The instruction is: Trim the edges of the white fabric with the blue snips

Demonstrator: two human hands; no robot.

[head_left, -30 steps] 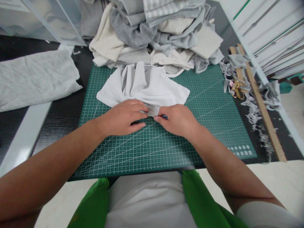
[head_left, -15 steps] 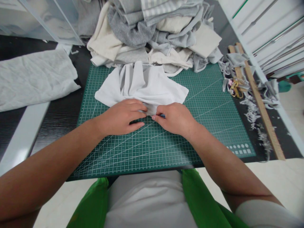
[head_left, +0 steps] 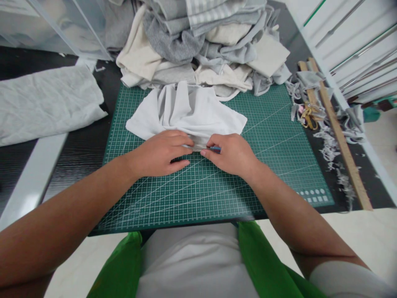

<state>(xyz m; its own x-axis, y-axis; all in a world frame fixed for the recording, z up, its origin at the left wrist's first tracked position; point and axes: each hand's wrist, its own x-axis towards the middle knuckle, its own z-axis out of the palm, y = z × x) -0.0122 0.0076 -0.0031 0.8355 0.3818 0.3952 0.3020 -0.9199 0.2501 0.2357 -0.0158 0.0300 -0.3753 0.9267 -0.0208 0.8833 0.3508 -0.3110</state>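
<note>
A piece of white cloth (head_left: 204, 109) lies in folds on the green cutting mat (head_left: 192, 194), its near edge between my two hands. My left hand (head_left: 161, 152) holds that near edge under its fingertips, with the thumb a little apart on the mat side. My right hand (head_left: 232, 154) pinches a small blue-handled tool (head_left: 214, 149) between thumb and forefinger. The tool's thin front end points left along the cloth edge, close to my left fingertips. Its exact kind is too small to make out, and part of the handle is hidden in my palm.
Behind the cloth rises a heap of grey, cream and checked fabric (head_left: 173, 41). Folded light-grey fabric (head_left: 46, 103) lies at left, near a clear plastic bin (head_left: 71, 25). At right are gold-handled scissors (head_left: 308, 116), thread scraps (head_left: 330, 145) and a wooden strip (head_left: 344, 149).
My right hand has shifted slightly right, and more of the blue handle shows. My left hand stays on the cloth edge, and the cloth lies nearly as before.
</note>
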